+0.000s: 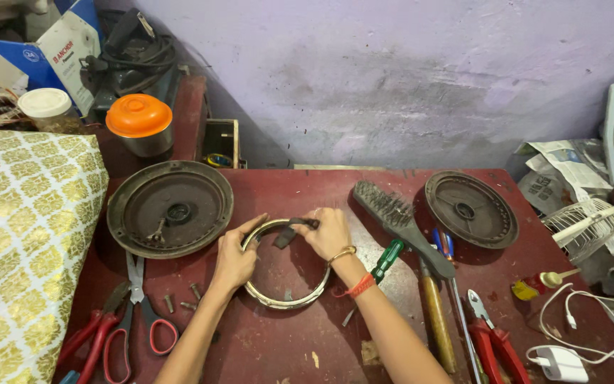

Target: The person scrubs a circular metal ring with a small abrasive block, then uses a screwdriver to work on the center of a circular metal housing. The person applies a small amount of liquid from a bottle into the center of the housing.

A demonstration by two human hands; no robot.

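Observation:
A thin metal ring (287, 301) lies flat on the dark red table (278, 348) in front of me. My left hand (234, 257) grips the ring's left side. My right hand (328, 232) presses a small dark scrap, like a piece of abrasive paper or cloth (287, 233), against the ring's top edge. A gold bangle and a red thread sit on my right wrist.
Two round dirty metal covers lie on the table: a larger one (170, 207) at left, a smaller one (471, 209) at right. A wire brush (396, 215), green-handled screwdriver (386, 259), pliers (493, 341), scissors (140, 309), loose screws (182, 299), a white charger (561, 359) and an orange-lidded pot (139, 124) surround them.

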